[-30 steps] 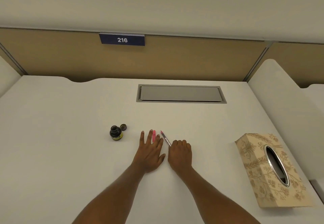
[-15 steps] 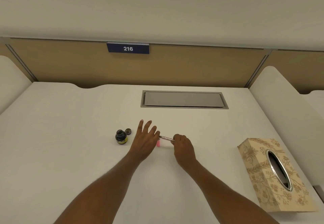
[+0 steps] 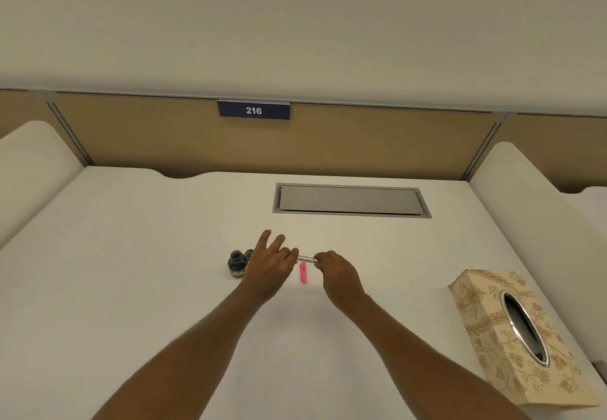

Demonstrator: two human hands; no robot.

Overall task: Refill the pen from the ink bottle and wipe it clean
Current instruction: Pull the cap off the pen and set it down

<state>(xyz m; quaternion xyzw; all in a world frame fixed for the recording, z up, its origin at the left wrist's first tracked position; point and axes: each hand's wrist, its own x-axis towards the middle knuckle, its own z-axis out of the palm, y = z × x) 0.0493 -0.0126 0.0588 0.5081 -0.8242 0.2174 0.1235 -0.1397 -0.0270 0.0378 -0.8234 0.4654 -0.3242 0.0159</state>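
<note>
Pen (image 3: 306, 258) held level above the white surface (image 3: 131, 288), spanning the gap between both hands. Left hand (image 3: 271, 263) pinching one end with thumb and a fingertip, remaining fingers (image 3: 266, 239) splayed outward and up. Right hand (image 3: 335, 270) curled closed around the other end, knuckles toward the camera. Only a short clear-looking stretch of barrel visible between the two grips; nib too small to make out. Pink pen cap (image 3: 303, 272) lying on the surface directly beneath the pen, apart from both hands. Ink bottle (image 3: 237, 264) standing upright just left of the left hand, mouth uncovered, dark glass with a yellowish label near the base. Bottle lid (image 3: 249, 252) resting on the surface just behind and right of the bottle, partly hidden by the left hand. Patterned tissue box (image 3: 512, 337) well to the right, near the surface's right edge, oval opening facing up, tilted across the corner. Grey cable hatch (image 3: 351, 201) set flush into the surface farther back. Blue plate reading 216 (image 3: 253, 110) fixed on the tan partition (image 3: 164, 137) behind.
</note>
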